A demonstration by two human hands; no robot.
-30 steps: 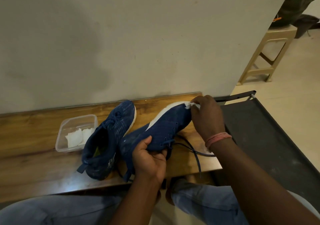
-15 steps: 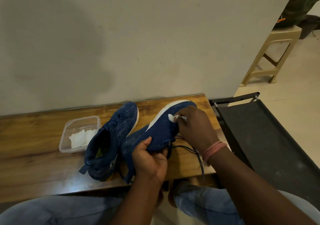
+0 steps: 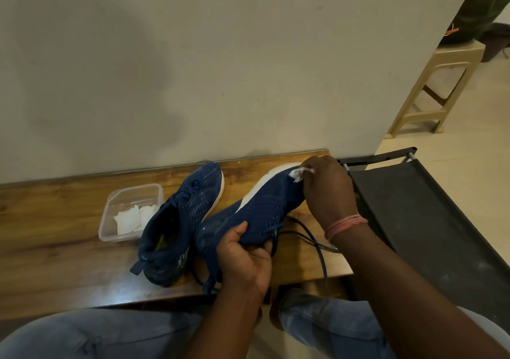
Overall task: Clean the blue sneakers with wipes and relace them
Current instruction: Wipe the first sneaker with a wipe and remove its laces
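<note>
Two blue sneakers on the wooden table (image 3: 55, 220). Left hand (image 3: 242, 259) gripping the heel half of the tilted sneaker (image 3: 256, 209), thumb over its side, fingers curled underneath, toe pointing away toward the wall. Right hand (image 3: 328, 190) at the toe end, pinching a crumpled white wipe (image 3: 299, 173) against the upper near the white sole edge. Loose dark lace (image 3: 311, 234) trailing from the eyelets across the table below the right wrist, pink band (image 3: 345, 224) on that wrist. Second sneaker (image 3: 182, 220) upright just left of the held one, laced, opening toward the camera. Clear plastic container (image 3: 129, 193) with folded wipes beside it, further left. Dark fabric frame (image 3: 419, 220) off the table's right end.
</note>
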